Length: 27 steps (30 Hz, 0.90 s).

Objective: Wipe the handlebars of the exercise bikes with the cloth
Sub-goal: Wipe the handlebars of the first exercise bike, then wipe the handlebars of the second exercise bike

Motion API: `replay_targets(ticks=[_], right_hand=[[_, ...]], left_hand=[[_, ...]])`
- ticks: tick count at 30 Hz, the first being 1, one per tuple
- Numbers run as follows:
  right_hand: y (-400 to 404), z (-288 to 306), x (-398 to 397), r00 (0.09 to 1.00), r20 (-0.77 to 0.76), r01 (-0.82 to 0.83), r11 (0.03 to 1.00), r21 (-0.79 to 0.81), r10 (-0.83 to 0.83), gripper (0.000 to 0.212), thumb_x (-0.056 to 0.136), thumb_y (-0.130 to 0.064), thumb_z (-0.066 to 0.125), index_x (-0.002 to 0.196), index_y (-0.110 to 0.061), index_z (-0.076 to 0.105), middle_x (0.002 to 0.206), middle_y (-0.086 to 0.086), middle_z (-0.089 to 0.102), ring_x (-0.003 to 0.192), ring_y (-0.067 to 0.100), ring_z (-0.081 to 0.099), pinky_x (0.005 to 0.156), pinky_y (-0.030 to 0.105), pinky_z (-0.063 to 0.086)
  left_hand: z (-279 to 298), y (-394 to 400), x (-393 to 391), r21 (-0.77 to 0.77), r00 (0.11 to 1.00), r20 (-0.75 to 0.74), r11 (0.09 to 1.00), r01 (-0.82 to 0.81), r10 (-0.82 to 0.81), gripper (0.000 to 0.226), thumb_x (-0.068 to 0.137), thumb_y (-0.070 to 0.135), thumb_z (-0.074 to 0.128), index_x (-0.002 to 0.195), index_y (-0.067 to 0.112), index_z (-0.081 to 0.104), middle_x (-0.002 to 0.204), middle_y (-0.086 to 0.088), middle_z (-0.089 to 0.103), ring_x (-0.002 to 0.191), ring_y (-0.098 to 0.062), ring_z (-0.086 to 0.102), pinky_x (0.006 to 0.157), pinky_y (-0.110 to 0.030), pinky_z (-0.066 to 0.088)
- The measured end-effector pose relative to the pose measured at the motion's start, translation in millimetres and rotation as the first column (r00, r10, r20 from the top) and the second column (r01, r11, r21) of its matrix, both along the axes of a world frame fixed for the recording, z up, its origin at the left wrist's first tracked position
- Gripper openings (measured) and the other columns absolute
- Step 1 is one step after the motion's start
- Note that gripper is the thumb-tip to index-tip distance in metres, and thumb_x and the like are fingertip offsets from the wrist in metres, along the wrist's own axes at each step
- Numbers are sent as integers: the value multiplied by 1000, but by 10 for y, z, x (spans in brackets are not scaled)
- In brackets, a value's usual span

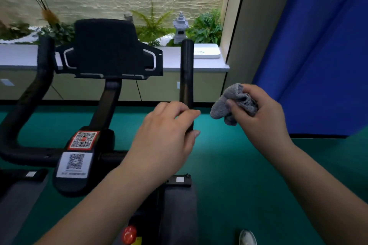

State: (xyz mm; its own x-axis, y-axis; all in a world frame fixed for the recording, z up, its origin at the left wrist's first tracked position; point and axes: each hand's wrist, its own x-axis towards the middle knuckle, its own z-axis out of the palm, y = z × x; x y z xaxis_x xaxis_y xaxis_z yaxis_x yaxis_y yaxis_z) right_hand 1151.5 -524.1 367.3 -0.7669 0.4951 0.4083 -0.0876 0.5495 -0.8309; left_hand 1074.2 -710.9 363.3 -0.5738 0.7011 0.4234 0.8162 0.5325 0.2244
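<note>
Gripping a crumpled grey terry cloth (235, 103), the person's right hand (258, 111) hovers just beside the right handlebar (186, 73) of a black exercise bike, fingers curled tight around the fabric and not touching the bar. The left hand (165, 135) has its grip closed on the lower end of that smooth, round, upright bar, thumb and fingers wrapped around it. The left handlebar (29, 93), a curved matte tube, sweeps up at the far side. Between the 2 bars sits a blocky black console (105, 49) with white trim lines. Below it, 2 QR-code stickers (76, 151) mark the stem, 1 red-bordered, 1 white; their small print is unreadable. A red knob (129, 234) shows on the frame below. Green carpet (239, 165) covers the floor, and a blue padded mat (318, 55) leans at right.
</note>
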Motion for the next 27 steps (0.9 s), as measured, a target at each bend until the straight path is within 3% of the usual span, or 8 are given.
replay_targets(ticks=[3, 8, 13, 15, 18, 22, 27], right_hand=[[302, -118, -19, 999, 33, 7, 1000, -4, -7, 25, 87, -16, 66, 94, -38, 57, 83, -14, 65, 70, -1, 62, 59, 10, 48], [951, -368, -137, 991, 135, -18, 999, 34, 13, 20, 87, -19, 66, 97, -35, 59, 82, -7, 66, 67, 7, 61, 64, 30, 53], [1626, -582, -335, 967, 236, -110, 993, 41, 97, 13, 88, -22, 64, 95, -33, 61, 84, -2, 66, 69, 13, 60, 67, 39, 55], [1865, -653, -431, 950, 279, -167, 983, 70, 141, 12, 89, -23, 63, 96, -33, 60, 87, -2, 66, 71, 13, 60, 68, 35, 53], [2177, -758, -610, 924, 336, -233, 965, 119, 181, 9, 89, -25, 62, 95, -31, 59, 89, -2, 65, 68, 10, 59, 64, 28, 49], [2439, -955, -896, 891, 388, -289, 954, 78, 238, 10, 87, -31, 61, 96, -32, 60, 85, -9, 64, 76, 15, 62, 69, 41, 56], [2548, -1143, -1387, 851, 418, -335, 942, -33, 318, 6, 85, -33, 58, 91, -30, 57, 77, -8, 68, 73, 19, 64, 67, 45, 56]], left_hand=[[-71, 370, 93, 18, 999, -3, 999, 41, -41, 42, 83, 37, 48, 119, 20, 59, 106, 3, 57, 96, -22, 52, 77, -38, 49], [-326, 1015, 197, -37, 998, 18, 997, 68, -68, 45, 81, 40, 44, 119, 21, 58, 102, 4, 61, 93, -21, 56, 78, -34, 51], [-699, 1618, 73, -191, 989, 110, 979, -73, 95, 48, 78, 41, 56, 121, 20, 58, 105, 2, 65, 95, -24, 59, 76, -36, 51], [-824, 1824, 3, -250, 977, 142, 961, -117, 156, 49, 82, 41, 58, 126, 20, 55, 110, 1, 65, 101, -26, 58, 81, -38, 50], [-995, 2060, -100, -314, 953, 168, 930, -191, 252, 51, 87, 43, 55, 131, 20, 50, 118, -1, 63, 107, -27, 54, 85, -39, 45], [-1182, 2190, -276, -395, 905, 185, 872, -289, 384, 53, 91, 47, 46, 137, 22, 42, 125, 0, 58, 113, -26, 50, 90, -36, 40], [-1347, 2278, -691, -516, 829, 206, 778, -359, 519, 55, 95, 50, 36, 143, 24, 29, 133, 0, 51, 120, -25, 44, 95, -38, 37]])
